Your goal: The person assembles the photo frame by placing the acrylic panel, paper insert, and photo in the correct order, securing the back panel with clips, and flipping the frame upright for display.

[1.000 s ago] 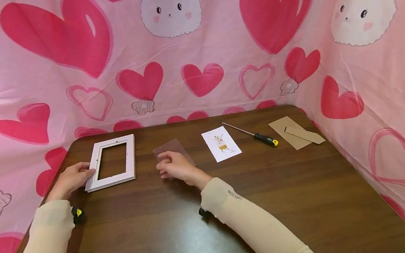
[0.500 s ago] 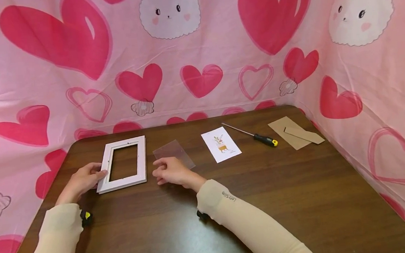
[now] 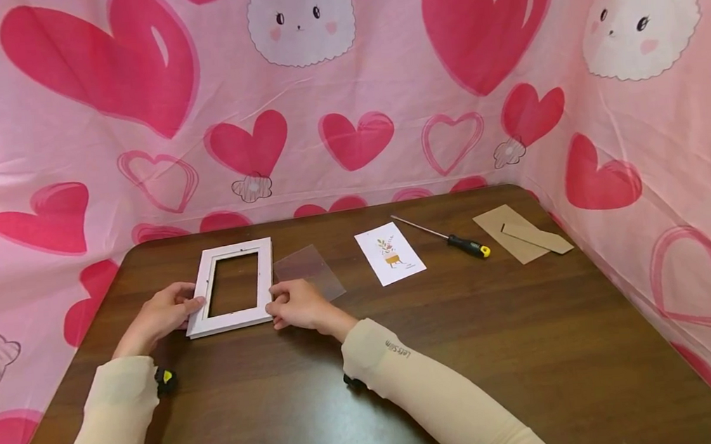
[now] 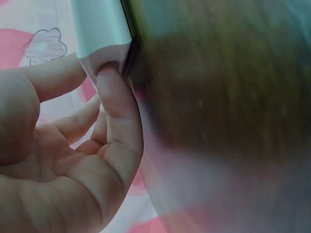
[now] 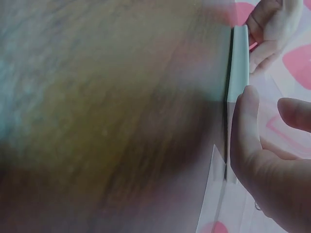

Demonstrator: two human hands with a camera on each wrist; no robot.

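A white picture frame with an open middle lies at the left of the table, small dark tabs along its inner edge. My left hand grips its left side; in the left wrist view the thumb presses against the frame's end. At the near right corner, my right hand holds the frame with curled fingers. The right wrist view shows one fingertip against the frame's edge. Just behind that hand lies a clear plastic sheet, partly covered by the fingers.
A white card with a printed plant pot lies right of the sheet. Beyond it are a black and yellow screwdriver and a brown backing board with a cardboard strip on it. A pink heart-patterned curtain surrounds the table.
My left hand has slid the frame to the right, toward the plastic sheet. My right hand has drawn back slightly from over the sheet and now meets the frame's right corner.
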